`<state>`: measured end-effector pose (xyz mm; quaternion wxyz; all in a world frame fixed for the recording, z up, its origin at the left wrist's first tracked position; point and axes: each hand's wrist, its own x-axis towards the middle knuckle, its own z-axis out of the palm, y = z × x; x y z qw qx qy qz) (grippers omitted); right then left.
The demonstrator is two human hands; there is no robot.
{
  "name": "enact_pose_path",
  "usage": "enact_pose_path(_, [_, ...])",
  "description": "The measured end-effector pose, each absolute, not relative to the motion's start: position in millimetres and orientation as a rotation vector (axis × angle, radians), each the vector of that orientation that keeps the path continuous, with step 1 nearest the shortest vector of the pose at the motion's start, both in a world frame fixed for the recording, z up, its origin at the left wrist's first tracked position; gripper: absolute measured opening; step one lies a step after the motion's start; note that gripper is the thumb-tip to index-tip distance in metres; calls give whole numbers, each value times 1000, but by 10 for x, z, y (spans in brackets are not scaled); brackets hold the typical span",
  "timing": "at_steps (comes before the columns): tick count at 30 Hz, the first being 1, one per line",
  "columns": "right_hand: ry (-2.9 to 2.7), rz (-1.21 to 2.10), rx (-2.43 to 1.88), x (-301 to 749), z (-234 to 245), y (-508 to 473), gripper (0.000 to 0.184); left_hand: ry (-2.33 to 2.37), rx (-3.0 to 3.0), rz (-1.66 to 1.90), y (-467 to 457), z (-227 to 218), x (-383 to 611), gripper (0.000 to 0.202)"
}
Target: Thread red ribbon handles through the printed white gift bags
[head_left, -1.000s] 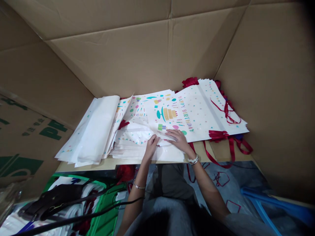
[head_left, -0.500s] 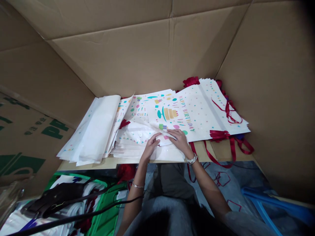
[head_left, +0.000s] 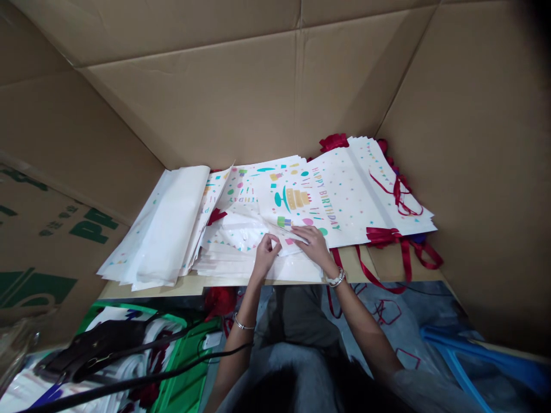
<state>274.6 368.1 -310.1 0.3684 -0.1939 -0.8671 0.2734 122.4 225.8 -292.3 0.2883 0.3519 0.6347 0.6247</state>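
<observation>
A flat white birthday gift bag [head_left: 331, 198] with a cake print and red ribbon handles lies on top of a stack on a narrow wooden shelf [head_left: 390, 265]. My right hand [head_left: 313, 245] rests with fingers flat on the bag's near corner. My left hand [head_left: 266, 254] pinches the edge of that corner, fingers curled, over a lower pile of white bags [head_left: 241, 252].
Another fanned stack of white bags [head_left: 159, 229] lies to the left. Red ribbons [head_left: 402, 244] hang off the right end. Cardboard walls [head_left: 241, 97] close in the back and sides. Below are a green crate [head_left: 181, 367], a dark strap [head_left: 99, 350] and a blue plastic piece [head_left: 473, 358].
My left hand has curled its fingers and pinched the bag's corner; my right hand stays pressed on the same spot. The stacks have not shifted.
</observation>
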Motion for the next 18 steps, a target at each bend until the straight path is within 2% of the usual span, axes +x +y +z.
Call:
enact_pose_path(3, [-2239,698,-496,2748,-3094,3683,28,1811,993,1645,2273,-2902,1243,20])
enact_pose_path(7, [-2263,686,-481,2754,-3086,3688,29,1784,961,1665,2288,-2883,1248,32])
enact_pose_path(12, [-2384,636,-488,2788,-3028,3685,44,1719,830,1650,2320,-2956,1190,17])
enact_pose_path(18, [-2484,595,-458,2837,-2936,3654,58,1605,675,1682,2330,-3039,1191,41])
